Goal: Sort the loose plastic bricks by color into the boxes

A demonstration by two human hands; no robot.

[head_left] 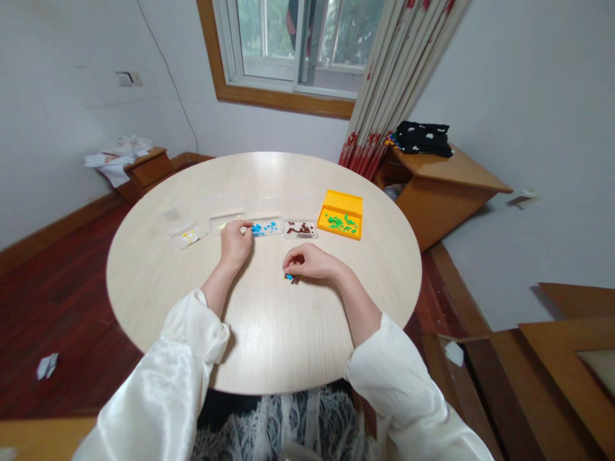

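Note:
My left hand (235, 242) reaches to the clear tray of blue pieces (265, 226), its fingers curled and pinched at the tray's left edge on something too small to make out. My right hand (310, 261) rests on the round table (192, 301), fingers closed over a small cluster of joined pieces (291, 278), blue, orange and brown. In a row behind stand a clear tray with yellow pieces (188, 234), a clear tray (225, 221) partly hidden by my left hand, a tray of brown pieces (300, 228) and an orange box of green pieces (340, 214).
A wooden side table (446, 182) with dark folded cloth (423, 137) stands to the right by the curtain (398, 83). A low wooden cabinet with papers (139, 165) stands at the left wall. Wooden boards (552, 358) lie on the floor at the right.

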